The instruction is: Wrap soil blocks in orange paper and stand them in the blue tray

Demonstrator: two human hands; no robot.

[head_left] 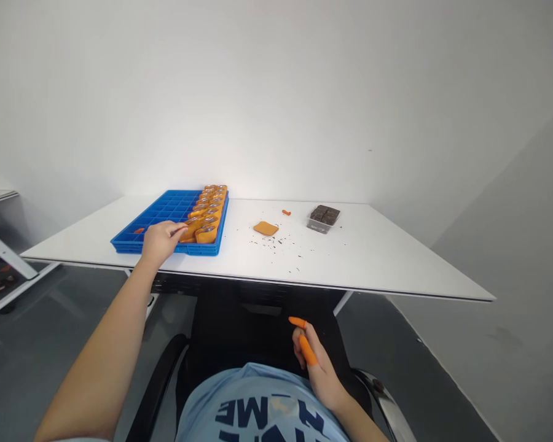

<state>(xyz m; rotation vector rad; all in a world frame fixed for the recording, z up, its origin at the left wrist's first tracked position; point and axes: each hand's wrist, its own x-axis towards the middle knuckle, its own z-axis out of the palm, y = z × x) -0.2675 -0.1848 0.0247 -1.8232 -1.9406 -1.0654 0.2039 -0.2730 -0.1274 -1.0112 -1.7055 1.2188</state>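
My left hand point(160, 240) is over the near part of a blue divided tray point(166, 247), its fingers pinched at the edge of the orange pieces point(206, 234). What its fingertips hold is too small to name. Several orange pieces with shiny tops fill the right-hand compartments. Above my lap is my right hand point(317, 362), with orange covers on the thumb and index finger; these two are apart and nothing shows between them. A flat orange square point(266, 228) lies on the white table, right of the tray.
A clear container of dark pieces point(323, 216) stands on the white table point(373, 264), right of the square. Dark crumbs are scattered around the square. A small orange bit point(286, 212) lies behind it. The wall borders the table's far edge.
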